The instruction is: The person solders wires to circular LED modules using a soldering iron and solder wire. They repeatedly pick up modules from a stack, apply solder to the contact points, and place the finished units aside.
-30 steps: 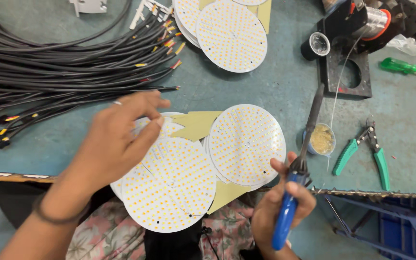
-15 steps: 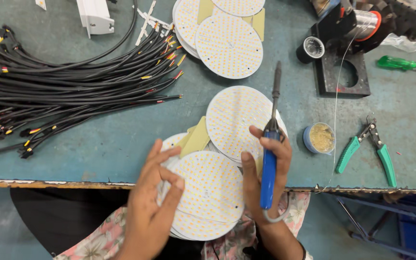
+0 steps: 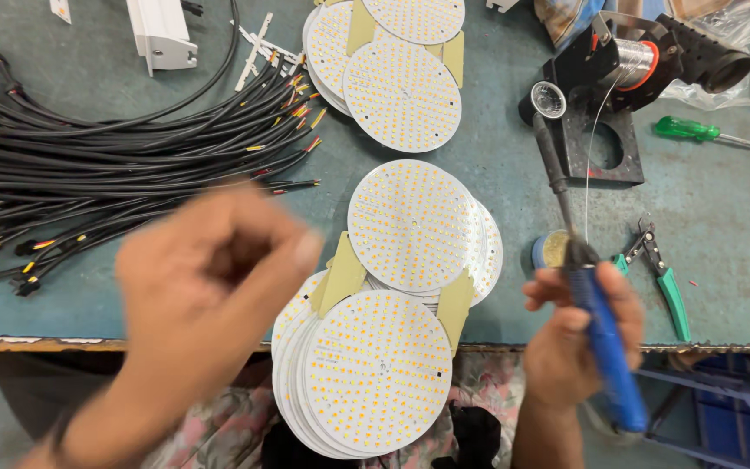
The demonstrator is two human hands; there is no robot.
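My right hand point(image 3: 579, 334) grips a soldering iron with a blue handle point(image 3: 605, 347); its dark shaft points up toward the iron stand point(image 3: 596, 113). My left hand point(image 3: 206, 278) is blurred, fingers curled with nothing seen in them, hovering left of a stack of round white LED boards point(image 3: 375, 373) at the table's front edge. Another stack of round LED boards point(image 3: 414, 226) lies just behind it, with yellow card separators point(image 3: 340, 274) between the boards.
A bundle of black cables point(image 3: 88, 174) covers the left of the table. More LED boards point(image 3: 397, 82) lie at the back. A solder spool point(image 3: 631, 61), a green screwdriver point(image 3: 696, 132), green-handled pliers point(image 3: 661, 274) and a small flux tin point(image 3: 551, 250) sit on the right.
My left hand has come off the near board stack and moved left, curling. My right hand has swung the soldering iron from over the boards to the right, beside the flux tin.
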